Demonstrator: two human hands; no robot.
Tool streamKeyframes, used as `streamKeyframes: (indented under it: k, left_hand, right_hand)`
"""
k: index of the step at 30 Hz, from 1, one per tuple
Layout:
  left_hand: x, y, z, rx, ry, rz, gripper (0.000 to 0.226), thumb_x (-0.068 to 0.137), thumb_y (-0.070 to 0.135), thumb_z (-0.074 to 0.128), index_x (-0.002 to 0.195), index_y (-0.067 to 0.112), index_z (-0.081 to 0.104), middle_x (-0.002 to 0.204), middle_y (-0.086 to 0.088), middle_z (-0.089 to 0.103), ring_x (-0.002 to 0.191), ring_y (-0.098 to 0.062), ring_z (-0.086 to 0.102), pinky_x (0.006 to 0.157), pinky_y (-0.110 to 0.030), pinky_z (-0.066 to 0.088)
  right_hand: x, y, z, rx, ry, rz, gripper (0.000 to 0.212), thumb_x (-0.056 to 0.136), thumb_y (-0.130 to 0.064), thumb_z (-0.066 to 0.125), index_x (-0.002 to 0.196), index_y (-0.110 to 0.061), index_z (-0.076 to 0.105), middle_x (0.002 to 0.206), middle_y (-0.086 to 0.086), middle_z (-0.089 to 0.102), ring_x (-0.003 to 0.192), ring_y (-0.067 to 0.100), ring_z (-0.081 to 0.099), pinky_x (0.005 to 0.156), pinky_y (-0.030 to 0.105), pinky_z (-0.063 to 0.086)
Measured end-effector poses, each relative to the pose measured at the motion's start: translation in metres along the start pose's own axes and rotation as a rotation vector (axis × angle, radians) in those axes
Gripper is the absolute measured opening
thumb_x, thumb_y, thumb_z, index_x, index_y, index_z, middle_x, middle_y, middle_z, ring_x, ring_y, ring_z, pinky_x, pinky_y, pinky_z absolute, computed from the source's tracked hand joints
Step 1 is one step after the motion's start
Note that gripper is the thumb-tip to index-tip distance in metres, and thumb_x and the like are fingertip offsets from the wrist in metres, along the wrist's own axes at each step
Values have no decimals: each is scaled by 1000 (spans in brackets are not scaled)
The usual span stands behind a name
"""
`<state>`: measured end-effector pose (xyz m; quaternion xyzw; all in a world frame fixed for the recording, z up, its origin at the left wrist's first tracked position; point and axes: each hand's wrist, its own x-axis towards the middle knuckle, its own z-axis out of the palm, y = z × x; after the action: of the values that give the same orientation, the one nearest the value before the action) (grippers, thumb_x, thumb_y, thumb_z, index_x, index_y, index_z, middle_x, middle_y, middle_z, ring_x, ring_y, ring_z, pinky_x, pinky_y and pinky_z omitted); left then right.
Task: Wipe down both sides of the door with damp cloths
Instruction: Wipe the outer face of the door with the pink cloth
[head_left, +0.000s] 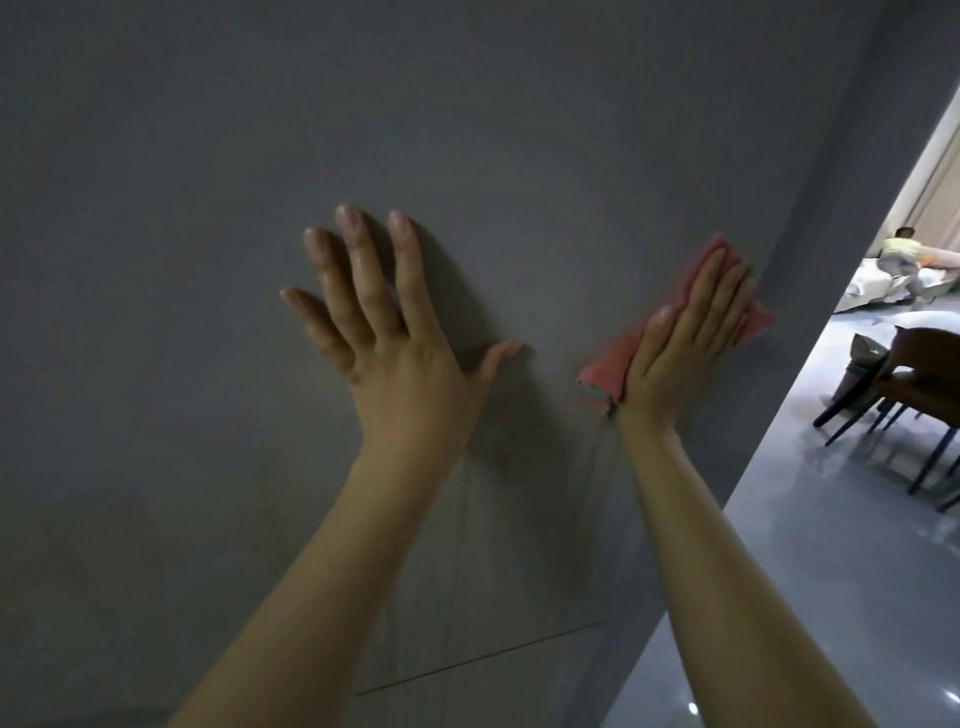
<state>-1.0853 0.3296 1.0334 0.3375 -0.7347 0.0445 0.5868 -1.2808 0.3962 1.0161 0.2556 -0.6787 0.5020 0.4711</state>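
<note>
A large dark grey door (208, 156) fills most of the view. My left hand (387, 332) lies flat against it with fingers spread, holding nothing. My right hand (685, 343) presses a pink cloth (608, 366) flat onto the door close to its right edge, fingers straight and together. The cloth sticks out below the palm at the left and past the fingers at the right. Faint wet streaks run down the door below both hands.
Past the door's right edge lies a glossy grey floor (779, 545). A brown chair (914, 374) and dark table legs stand at the right. Farther back a person (901, 252) bends over white bedding or cushions.
</note>
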Motion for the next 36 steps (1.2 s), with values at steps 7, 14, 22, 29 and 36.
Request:
streamKeyframes:
  k: [7,14,22,29,36]
  left_hand:
    - [0,-2,1,9,14,-3,122,62,69,72,148,-1,21,152,-33,15,139,-51,8,110,-61,-3]
    - [1,-3,3,9,24,0,124,59,68,74,148,0,22,152,-32,16,138,-46,4,110,-61,-3]
    - [1,-5,3,23,30,10,124,58,71,73,147,0,24,151,-30,19,138,-44,5,109,-63,1]
    - [1,-3,3,21,28,6,122,60,71,71,147,-1,24,150,-32,19,137,-46,7,108,-65,2]
    - [1,-2,1,18,20,19,123,58,69,74,146,-2,25,149,-31,22,138,-50,15,107,-66,6]
  right_hand:
    - [-44,2,-5,-4,-186,-402,51,95,-24,31,138,3,38,140,32,38,133,47,26,113,52,12]
    - [-40,-7,2,11,9,52,51,97,-23,27,142,1,31,146,29,30,138,45,23,113,56,11]
    - [-25,23,-4,-47,-67,-116,52,95,-21,28,138,9,35,142,35,31,132,54,25,110,59,14]
    - [-61,-12,0,-21,-116,-65,53,96,-25,27,140,4,29,145,33,30,135,51,23,110,60,14]
    - [-7,-5,-3,10,3,76,52,97,-22,27,139,7,33,146,30,29,137,47,22,111,60,17]
